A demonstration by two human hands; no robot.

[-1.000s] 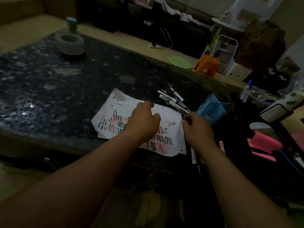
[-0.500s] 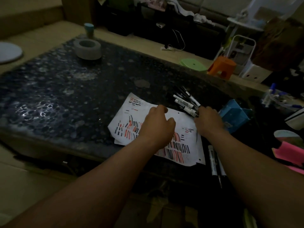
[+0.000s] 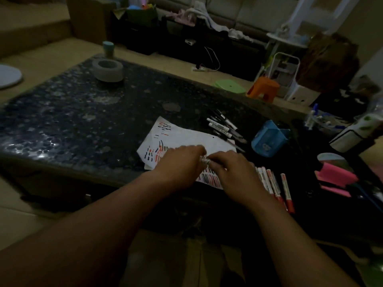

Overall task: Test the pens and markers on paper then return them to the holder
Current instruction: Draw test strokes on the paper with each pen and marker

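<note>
Where the hands meet: left hand [image 3: 180, 165] and right hand [image 3: 233, 169] both pinch one pale marker [image 3: 205, 161], fingers curled; its body is mostly hidden and motion-blurred.
Beneath: paper [image 3: 186, 137] with red and black strokes, near edge covered.
Right of wrist: red-capped markers [image 3: 276, 184] lying on table [image 3: 83, 121].
Beyond: black pens [image 3: 222, 128] heaped; blue holder [image 3: 269, 139] beside them, contents unseen.
Lighting: dim; print on pens illegible.

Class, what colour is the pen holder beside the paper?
Blue; the holder shows best in the head view.
</note>
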